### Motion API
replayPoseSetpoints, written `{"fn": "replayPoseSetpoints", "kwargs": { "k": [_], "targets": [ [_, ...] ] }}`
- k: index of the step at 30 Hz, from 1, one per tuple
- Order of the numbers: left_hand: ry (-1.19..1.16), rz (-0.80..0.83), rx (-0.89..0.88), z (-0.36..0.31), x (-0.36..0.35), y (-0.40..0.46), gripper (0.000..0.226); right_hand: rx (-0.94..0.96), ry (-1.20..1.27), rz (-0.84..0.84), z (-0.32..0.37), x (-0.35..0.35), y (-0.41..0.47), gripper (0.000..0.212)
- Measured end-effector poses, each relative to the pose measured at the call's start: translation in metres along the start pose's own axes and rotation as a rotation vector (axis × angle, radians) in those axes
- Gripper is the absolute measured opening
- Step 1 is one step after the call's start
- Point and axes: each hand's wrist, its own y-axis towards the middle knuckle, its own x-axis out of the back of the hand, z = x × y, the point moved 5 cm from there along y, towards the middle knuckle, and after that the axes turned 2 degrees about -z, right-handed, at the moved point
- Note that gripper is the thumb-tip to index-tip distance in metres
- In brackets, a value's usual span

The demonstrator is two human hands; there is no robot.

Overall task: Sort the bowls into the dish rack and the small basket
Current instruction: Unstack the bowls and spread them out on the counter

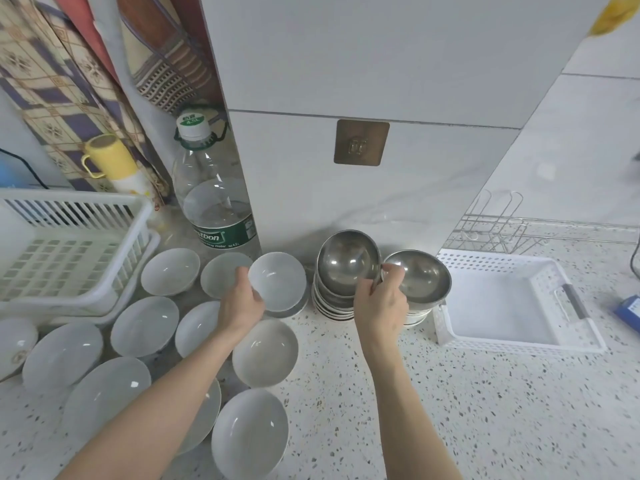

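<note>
The left hand (242, 303) grips a white bowl (277, 280) by its rim, ready for the rack (69, 251). The right hand (381, 303) pinches a steel bowl (420, 277), likely bound for the basket (512, 306).

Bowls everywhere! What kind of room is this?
Most likely a home kitchen. White bowls and steel bowls crowd a speckled countertop, a white plastic dish rack sits at the left, and the wall is tiled.

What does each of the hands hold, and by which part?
Left hand grips a white bowl by its near rim; right hand grips a steel bowl by its left rim.
</note>
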Motion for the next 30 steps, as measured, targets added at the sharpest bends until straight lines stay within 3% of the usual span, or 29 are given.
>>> {"fn": "replayPoseSetpoints", "kwargs": {
  "k": [5,8,10,14,20,30],
  "targets": [
    [-0.201,-0.078,0.019,0.006,0.031,-0.009,0.027,-0.06,0.268,0.008,0.008,0.025,-0.022,0.026],
    [-0.424,-0.048,0.159,0.023,0.045,-0.027,0.027,-0.162,0.416,0.057,-0.002,0.029,-0.056,0.026],
    [-0.628,0.002,0.3,0.04,0.047,-0.047,0.03,-0.235,0.431,0.121,-0.017,0.022,-0.086,0.025],
    [-0.824,0.105,0.405,0.065,0.047,-0.088,0.034,-0.416,0.396,0.182,-0.056,0.006,-0.139,0.023],
    [-0.864,0.219,0.519,0.088,0.038,-0.13,0.034,-0.585,0.26,0.131,-0.096,0.001,-0.145,0.021],
    [-0.79,0.288,0.462,0.095,0.045,-0.157,0.044,-0.585,0.159,0.178,-0.1,-0.022,-0.136,0.023]
  ]
}}
